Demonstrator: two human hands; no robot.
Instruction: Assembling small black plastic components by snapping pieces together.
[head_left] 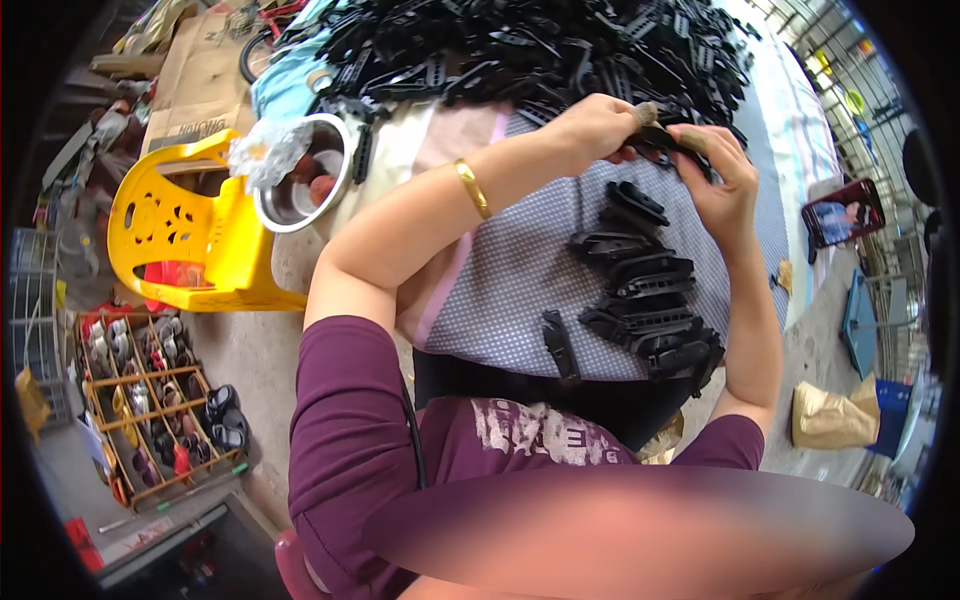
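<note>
My left hand [592, 128] and my right hand [720, 178] meet over the far part of the cloth-covered table, both closed on one black plastic part [658, 142]. The part spans the gap between them, and my fingers hide much of it. Tan coverings wrap a digit on each hand. Nearer to me, a row of similar long black plastic parts [650, 280] lies on the patterned cloth [500, 290]. One separate black piece [560, 345] rests left of that row. Beyond my hands spreads a large heap of black parts [540, 50].
At the left, a yellow plastic chair [190, 230] stands by a metal bowl [340, 190] with a clear plastic bag [270, 150]. A shoe rack [150, 400] is at lower left. To the right are a phone [845, 215] and a brown paper bag [835, 415].
</note>
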